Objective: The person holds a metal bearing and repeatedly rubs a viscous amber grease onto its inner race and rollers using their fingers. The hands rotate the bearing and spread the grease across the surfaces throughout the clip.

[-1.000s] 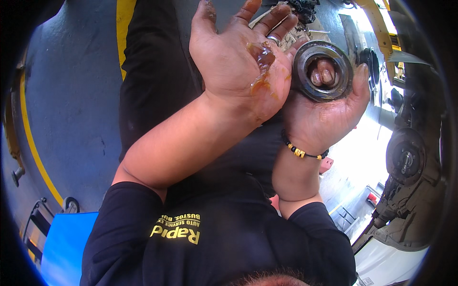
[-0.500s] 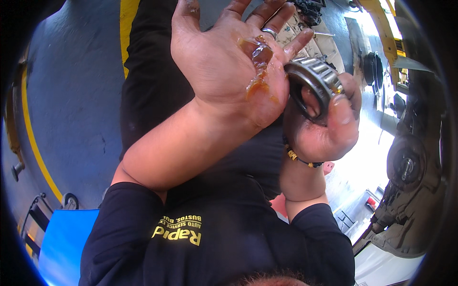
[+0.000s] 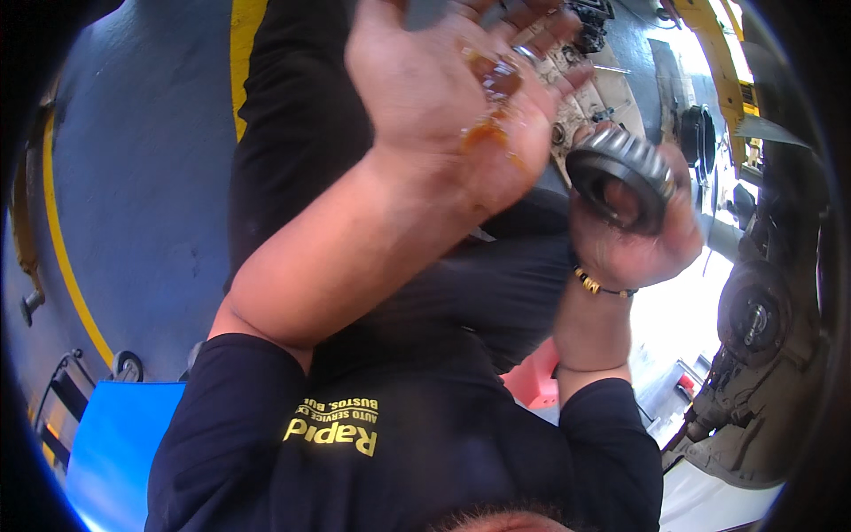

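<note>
My left hand (image 3: 434,115) is turned palm up with its fingers stretched out. A wet smear of amber-brown grease (image 3: 498,80) lies across the palm toward its outer edge. A ring sits on one finger. To the right, my right hand (image 3: 634,244) grips a tapered roller bearing (image 3: 620,177), a steel ring with rollers around its outside. The fingers and thumb wrap the bearing, and fingers show through its bore. The bearing is tilted, apart from the greased palm, and slightly blurred by motion.
Beyond my hands, a stained light sheet (image 3: 612,93) bears tools and dark metal parts (image 3: 592,25). A vehicle's underside with a hub (image 3: 755,321) stands at the right. A blue panel (image 3: 124,448) is at lower left, a red object (image 3: 534,377) beside my lap. Yellow lines (image 3: 66,266) cross the blue floor.
My right hand has moved right with the bearing, away from the left palm's edge, which it was against or close to. The left hand has shifted slightly right, and grease stays on it.
</note>
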Available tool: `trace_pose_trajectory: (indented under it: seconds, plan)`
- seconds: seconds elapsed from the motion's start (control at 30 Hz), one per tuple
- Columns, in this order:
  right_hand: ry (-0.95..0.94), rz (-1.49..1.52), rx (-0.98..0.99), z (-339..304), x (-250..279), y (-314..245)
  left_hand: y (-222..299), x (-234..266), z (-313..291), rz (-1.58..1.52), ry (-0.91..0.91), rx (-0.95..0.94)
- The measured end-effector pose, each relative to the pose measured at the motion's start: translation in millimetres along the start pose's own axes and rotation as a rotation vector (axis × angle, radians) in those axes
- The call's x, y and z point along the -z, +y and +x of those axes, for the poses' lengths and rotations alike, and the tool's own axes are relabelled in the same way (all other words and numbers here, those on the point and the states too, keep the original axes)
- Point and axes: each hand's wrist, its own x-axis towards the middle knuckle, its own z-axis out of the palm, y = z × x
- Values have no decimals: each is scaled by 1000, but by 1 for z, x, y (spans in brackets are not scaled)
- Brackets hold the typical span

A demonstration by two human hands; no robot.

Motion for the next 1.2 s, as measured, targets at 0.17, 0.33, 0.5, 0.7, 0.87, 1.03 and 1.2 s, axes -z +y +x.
trace_pose_trajectory:
  seconds: [0.17, 0.33, 0.5, 0.7, 0.87, 1.03, 1.2]
  plan:
    - [351, 437, -117, 7, -12, 1, 4, 7, 11, 154, -27, -32]
    - [527, 320, -94, 8, -13, -1, -5, 19, 20, 273, 80, 104]
    - [739, -28, 95, 11, -16, -9, -13, 23, 25, 704, -293, -109]
    - [560, -39, 49, 10, -2, -29, -5, 40, 58, 1809, -1156, -1082]
    - [514, -44, 18, 5, -8, -27, -12, 47, 70, 2010, -1289, -1453]
    - [423, 224, -112, 9, -1, -28, -15, 52, 58, 1517, -990, -1031]
    - [422, 297, -200, 3, -12, -34, -17, 52, 44, 1161, -561, -204]
